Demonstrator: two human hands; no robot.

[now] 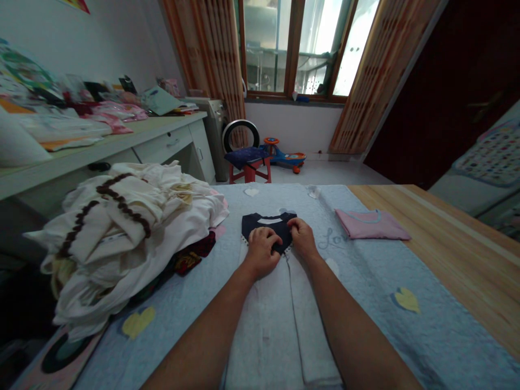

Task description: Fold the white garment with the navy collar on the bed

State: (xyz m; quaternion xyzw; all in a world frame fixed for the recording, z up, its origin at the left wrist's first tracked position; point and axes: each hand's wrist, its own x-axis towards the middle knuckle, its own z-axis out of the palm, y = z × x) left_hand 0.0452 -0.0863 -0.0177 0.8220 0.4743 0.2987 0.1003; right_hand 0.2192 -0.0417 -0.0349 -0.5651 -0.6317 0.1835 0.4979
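A white shirt (272,325) with a dark navy collar (264,222) lies lengthwise in front of me, its collar at the far end. Small pale bobbles trim the edge of the collar. My left hand (263,250) rests on the collar, palm down, fingers a little bent and spread over the fabric. At the collar's right side, my right hand (301,236) pinches the edge between thumb and fingers. Both forearms reach over the shirt and cover part of its sides.
A large heap of white clothes (162,216) sits to the left. A folded pink garment (371,224) lies to the right on the blue quilted cover (365,314). Bare wood (459,244) shows beyond it. A stool (249,162) and toy car (286,157) stand past the far edge.
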